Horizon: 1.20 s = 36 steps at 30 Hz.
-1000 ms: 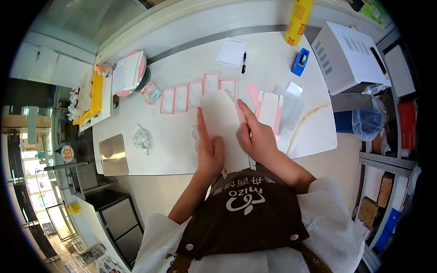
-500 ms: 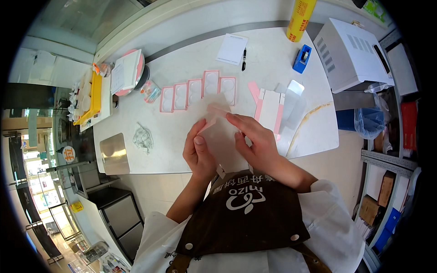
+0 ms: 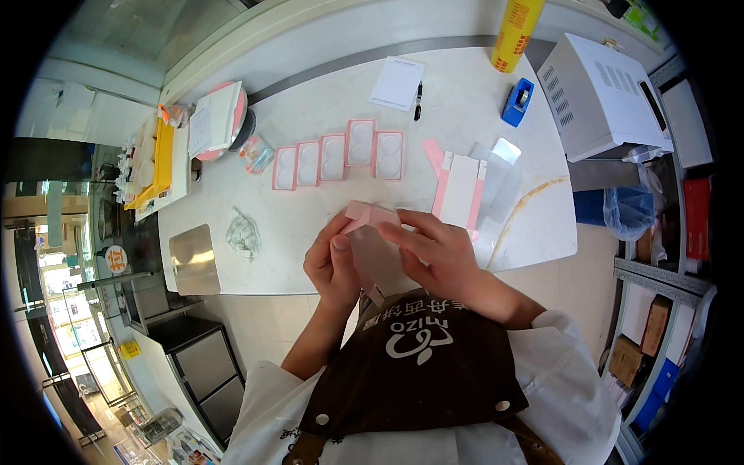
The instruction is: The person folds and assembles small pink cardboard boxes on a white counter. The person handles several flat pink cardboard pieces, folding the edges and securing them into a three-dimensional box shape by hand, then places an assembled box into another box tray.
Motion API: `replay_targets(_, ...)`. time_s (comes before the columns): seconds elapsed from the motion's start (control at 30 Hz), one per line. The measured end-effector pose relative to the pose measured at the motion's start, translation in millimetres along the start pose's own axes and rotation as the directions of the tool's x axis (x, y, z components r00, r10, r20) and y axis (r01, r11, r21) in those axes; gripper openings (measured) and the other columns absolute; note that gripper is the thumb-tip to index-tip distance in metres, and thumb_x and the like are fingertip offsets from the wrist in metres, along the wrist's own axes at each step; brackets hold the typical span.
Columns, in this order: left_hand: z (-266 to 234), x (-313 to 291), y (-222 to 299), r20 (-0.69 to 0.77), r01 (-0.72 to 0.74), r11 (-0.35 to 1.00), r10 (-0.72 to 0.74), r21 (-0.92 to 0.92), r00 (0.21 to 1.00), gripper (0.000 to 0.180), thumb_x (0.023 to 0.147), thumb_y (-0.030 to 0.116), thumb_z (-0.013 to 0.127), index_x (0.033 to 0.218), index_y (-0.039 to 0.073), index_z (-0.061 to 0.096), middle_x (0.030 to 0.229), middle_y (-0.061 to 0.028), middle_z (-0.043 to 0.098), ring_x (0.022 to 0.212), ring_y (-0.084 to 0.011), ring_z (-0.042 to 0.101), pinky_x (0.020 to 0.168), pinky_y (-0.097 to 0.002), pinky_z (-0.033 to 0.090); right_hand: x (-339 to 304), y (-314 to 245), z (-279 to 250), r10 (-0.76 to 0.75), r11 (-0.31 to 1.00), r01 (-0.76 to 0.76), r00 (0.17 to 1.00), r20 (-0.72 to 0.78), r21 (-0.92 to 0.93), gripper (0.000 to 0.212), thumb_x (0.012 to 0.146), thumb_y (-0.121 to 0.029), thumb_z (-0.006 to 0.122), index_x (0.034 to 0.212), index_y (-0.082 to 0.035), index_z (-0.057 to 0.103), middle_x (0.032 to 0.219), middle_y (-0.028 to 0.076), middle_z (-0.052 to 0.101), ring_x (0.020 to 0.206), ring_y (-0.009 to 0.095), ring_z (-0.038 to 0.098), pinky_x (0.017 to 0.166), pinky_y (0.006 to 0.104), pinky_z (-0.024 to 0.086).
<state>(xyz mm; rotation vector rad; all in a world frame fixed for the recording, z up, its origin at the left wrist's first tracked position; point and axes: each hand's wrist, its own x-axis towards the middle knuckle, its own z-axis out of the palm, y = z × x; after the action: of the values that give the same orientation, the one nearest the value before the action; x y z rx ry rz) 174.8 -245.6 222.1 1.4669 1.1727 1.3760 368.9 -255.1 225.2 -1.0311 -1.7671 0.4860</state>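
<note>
Folding step seems in hand: fingers of left hand and right hand clamped on pink box between them, end flap at fingertips; next move likely calls for pressing flap square; pink trays beyond fingers

You hold a pink box.
Your left hand grips its side, your right hand touches its far end; five trays lie beyond.
</note>
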Motion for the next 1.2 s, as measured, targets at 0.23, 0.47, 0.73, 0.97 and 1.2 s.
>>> replay_targets(0.23,4,0,5,0.029,-0.117,0.987,0.121,-0.113,0.992,0.036,0.109,0.033,0.048,0.124,0.001,0.047,0.117,-0.0135,0.061,0.105,-0.0181,0.06,0.091,-0.0314,0.05,2,4,-3,-0.016,0.986,0.011,0.999,0.029,0.167,0.052,0.08,0.008,0.064,0.129,-0.012,0.069,0.122,0.019,0.068,0.08,0.027,0.072,0.063,0.0329,0.057)
replay_targets(0.47,2,1,13,0.061,-0.219,0.976,0.22,-0.014,0.974,0.034,0.109,0.033,0.047,0.12,0.002,0.041,0.106,-0.0111,0.057,0.092,-0.0126,0.054,0.082,-0.0283,0.047,4,0,-10,-0.058,0.982,0.05,0.998,0.039,0.181,0.05,0.083,0.007,0.063,0.128,-0.012,0.069,0.122,0.02,0.068,0.077,0.028,0.072,0.063,0.0333,0.057)
replay_targets(0.73,-5,0,11,0.12,-0.32,0.947,0.315,0.017,0.941,0.038,0.11,0.034,0.044,0.121,-0.001,0.038,0.106,-0.0149,0.057,0.088,-0.0137,0.054,0.078,-0.0292,0.047,2,-2,-14,-0.11,0.975,0.099,0.993,0.047,0.199,0.049,0.083,0.007,0.064,0.128,-0.013,0.069,0.122,0.019,0.068,0.081,0.029,0.072,0.065,0.0338,0.057)
replay_targets(0.97,-6,-2,20,0.159,-0.39,0.917,0.374,0.084,0.914,0.04,0.11,0.037,0.043,0.12,-0.001,0.037,0.103,-0.015,0.059,0.086,-0.0148,0.057,0.075,-0.0302,0.048,3,-8,-18,-0.087,0.964,0.067,0.994,0.067,0.258,0.048,0.083,0.008,0.063,0.127,-0.011,0.069,0.123,0.019,0.066,0.085,0.031,0.071,0.068,0.0354,0.056)
replay_targets(1.2,1,-4,21,0.032,-0.329,0.944,0.328,0.027,0.944,0.043,0.11,0.036,0.045,0.126,-0.004,0.041,0.105,-0.0176,0.063,0.093,-0.0181,0.062,0.081,-0.0309,0.051,5,-13,-26,-0.117,0.951,0.075,0.986,0.123,0.301,0.048,0.084,0.008,0.062,0.128,-0.01,0.068,0.121,0.019,0.065,0.085,0.032,0.069,0.068,0.0361,0.054)
